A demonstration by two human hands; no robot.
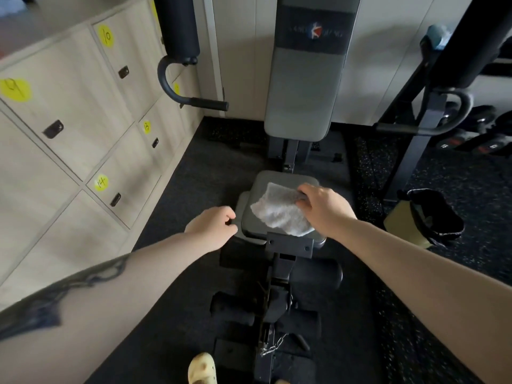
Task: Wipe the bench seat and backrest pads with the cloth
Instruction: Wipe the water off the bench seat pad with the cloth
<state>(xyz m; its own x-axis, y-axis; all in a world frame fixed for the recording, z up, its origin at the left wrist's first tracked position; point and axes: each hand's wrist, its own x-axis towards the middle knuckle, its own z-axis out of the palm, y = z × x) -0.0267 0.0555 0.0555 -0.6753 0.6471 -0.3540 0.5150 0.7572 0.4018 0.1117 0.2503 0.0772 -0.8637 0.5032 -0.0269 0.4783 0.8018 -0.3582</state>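
The right hand [325, 210] pinches a crumpled, pale grey cloth [281, 210] lying on the dark seat pad [256, 220]; the left hand [213, 225] curls round the pad's left edge. The grey backrest pad [304, 87] stands upright behind.

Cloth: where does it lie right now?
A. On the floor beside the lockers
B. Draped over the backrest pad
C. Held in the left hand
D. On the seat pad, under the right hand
D: the cloth is spread on the seat pad, with the right hand gripping its far edge; the left hand rests at the seat's left edge, off the cloth.
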